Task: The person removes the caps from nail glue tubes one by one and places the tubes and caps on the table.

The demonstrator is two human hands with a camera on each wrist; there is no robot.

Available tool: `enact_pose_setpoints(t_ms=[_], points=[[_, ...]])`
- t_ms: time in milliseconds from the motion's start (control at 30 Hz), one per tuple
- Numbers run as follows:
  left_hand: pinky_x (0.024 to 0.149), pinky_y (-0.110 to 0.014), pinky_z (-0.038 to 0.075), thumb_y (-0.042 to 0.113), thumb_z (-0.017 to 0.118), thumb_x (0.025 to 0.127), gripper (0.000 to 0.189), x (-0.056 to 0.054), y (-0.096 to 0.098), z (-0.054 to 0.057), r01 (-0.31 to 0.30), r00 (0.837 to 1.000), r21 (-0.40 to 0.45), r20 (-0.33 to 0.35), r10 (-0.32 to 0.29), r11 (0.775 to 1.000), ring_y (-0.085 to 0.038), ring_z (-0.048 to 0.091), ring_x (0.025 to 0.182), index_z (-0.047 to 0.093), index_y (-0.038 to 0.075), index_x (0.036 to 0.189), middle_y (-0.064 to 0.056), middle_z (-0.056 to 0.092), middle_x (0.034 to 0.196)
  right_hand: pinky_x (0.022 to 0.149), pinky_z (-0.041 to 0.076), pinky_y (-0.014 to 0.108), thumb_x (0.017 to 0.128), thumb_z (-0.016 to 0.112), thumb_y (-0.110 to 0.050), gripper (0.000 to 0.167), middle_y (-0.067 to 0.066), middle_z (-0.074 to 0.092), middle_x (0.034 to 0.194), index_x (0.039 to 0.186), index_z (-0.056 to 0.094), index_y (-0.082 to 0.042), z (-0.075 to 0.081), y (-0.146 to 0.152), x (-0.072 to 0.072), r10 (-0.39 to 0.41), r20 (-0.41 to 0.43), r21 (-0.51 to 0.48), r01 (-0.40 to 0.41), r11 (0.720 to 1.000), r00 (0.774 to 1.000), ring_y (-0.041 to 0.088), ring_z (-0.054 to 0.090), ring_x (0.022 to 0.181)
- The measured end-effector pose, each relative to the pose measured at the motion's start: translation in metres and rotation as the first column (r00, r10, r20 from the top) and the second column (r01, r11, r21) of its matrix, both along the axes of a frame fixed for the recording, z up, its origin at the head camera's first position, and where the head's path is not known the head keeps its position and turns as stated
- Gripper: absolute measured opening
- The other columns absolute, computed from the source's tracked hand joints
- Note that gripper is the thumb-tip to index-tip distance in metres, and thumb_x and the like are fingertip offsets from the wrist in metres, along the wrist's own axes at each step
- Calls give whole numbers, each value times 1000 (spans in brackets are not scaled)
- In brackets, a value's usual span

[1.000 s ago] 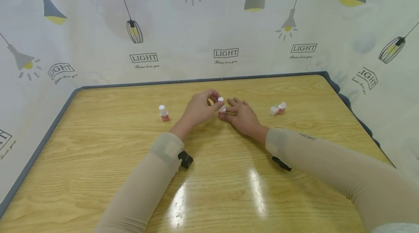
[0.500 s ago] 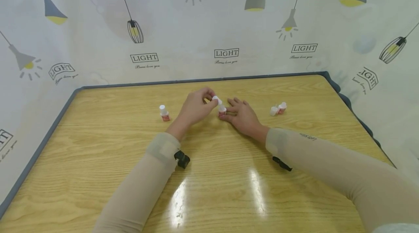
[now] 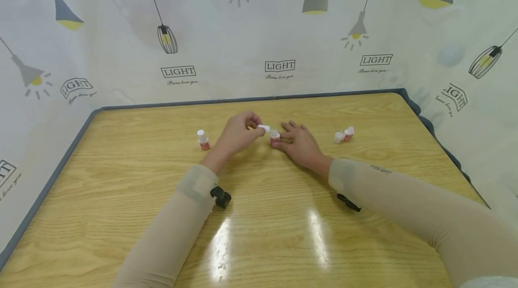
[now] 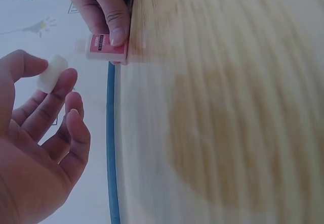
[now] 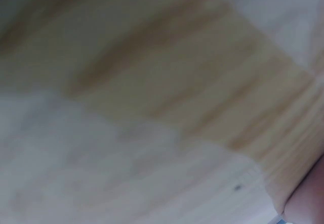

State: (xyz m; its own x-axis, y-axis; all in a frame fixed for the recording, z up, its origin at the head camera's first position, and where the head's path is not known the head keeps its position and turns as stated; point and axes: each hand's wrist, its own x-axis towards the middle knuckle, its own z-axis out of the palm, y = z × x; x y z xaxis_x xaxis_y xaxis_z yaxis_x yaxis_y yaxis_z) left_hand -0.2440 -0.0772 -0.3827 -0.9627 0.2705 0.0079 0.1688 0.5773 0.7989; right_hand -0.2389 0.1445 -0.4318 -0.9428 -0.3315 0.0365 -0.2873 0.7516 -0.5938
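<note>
My left hand [image 3: 239, 134] pinches a white bottle cap [image 4: 52, 74] between thumb and fingertip, just off the mouth of a small bottle. That uncapped bottle [image 3: 274, 138], white with a red label, stands upright on the table; its pale neck [image 4: 80, 46] faces the cap in the left wrist view. My right hand [image 3: 301, 145] rests on the table and grips the bottle low down, the thumb pressed on its label. Only a sliver of a hand [image 5: 306, 204] shows in the right wrist view's corner.
On the wooden table [image 3: 267, 207], a capped bottle [image 3: 203, 141] of the same kind stands at left. To the right are another bottle [image 3: 348, 133] and a loose white cap [image 3: 337, 137] beside it. A lamp-patterned sheet [image 3: 226, 31] hangs behind the table's dark edge.
The cap has come off the middle bottle. My left hand has carried it a little to the left and tilted it onto its side. The right hand and bottle have stayed put.
</note>
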Motion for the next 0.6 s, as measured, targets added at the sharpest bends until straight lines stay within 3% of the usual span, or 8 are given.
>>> enact_pose_setpoints(t_ms=[267,600], points=[[75,-34,56,34,74,100,25,-1,-8,1,67,994,-26,83,-65,997,-23,68,101,71,14,113,-7,74,114,134,11,59,101,73,-41,46,16,41,169,138,72,-14,2,0,1,2,26,-13,-2,1000,1000,39,26,164],[81,-34,58,33,73,102,24,0,-9,0,130,986,-67,115,-122,989,-22,69,99,74,12,113,-7,75,115,134,11,59,100,74,-42,47,17,42,168,137,72,-13,1,0,0,-1,17,-16,1,1000,1000,39,27,163]])
